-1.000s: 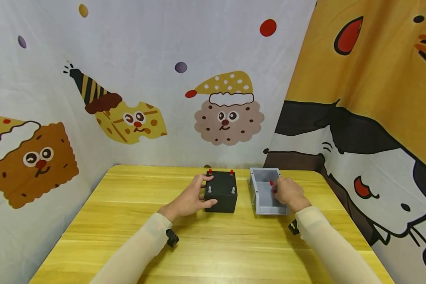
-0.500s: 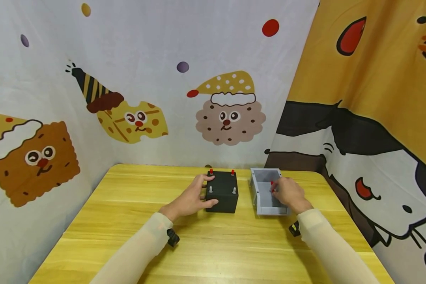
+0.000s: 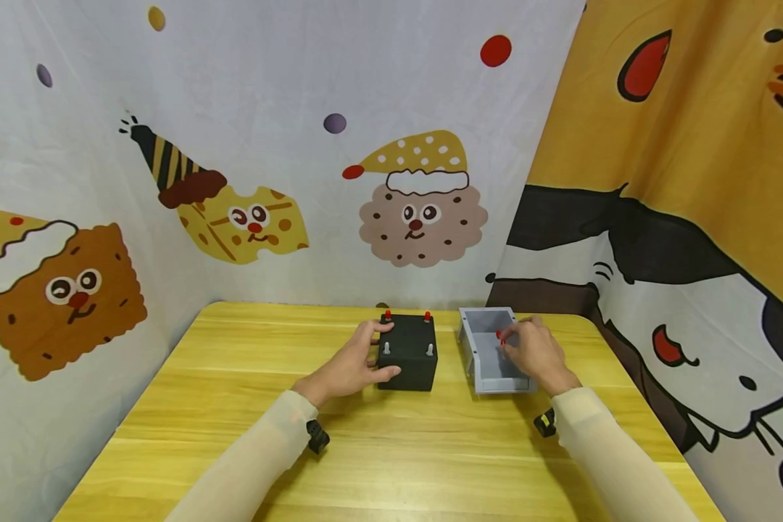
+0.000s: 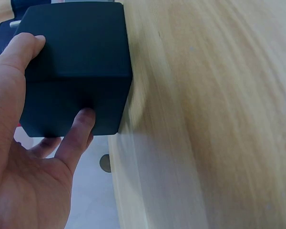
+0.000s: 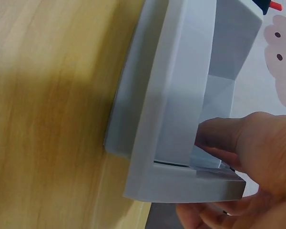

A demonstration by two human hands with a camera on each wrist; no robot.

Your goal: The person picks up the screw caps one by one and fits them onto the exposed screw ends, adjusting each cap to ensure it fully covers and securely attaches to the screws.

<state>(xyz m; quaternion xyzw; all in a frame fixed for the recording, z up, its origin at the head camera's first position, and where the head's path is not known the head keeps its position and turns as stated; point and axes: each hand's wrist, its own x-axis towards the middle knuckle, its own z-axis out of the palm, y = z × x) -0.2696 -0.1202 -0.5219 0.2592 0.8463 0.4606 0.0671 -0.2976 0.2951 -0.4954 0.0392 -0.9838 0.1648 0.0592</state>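
Note:
In the head view my left hand (image 3: 355, 366) grips a black box (image 3: 407, 351) on its left side. The thumb lies on the front face, and a finger reaches over the top. Two pegs at the back of the box wear red caps (image 3: 427, 316); two front pegs (image 3: 430, 349) are bare. My right hand (image 3: 540, 351) straddles the right wall of a grey bin (image 3: 476, 359). Its thumb and index finger reach inside and pinch a small red cap (image 3: 503, 343). Another bit of red shows beside them. In the right wrist view the fingertips are hidden behind the bin's near wall (image 5: 181, 86).
Box and bin stand side by side, slightly apart, near the far edge of a wooden table (image 3: 391, 449). A printed cloth (image 3: 267, 72) hangs directly behind and to the sides. Each wrist carries a small black camera (image 3: 544, 422).
My right hand has risen slightly and moved a little right, and its index finger and thumb show more clearly, with red between them. My left hand and the black box hold still.

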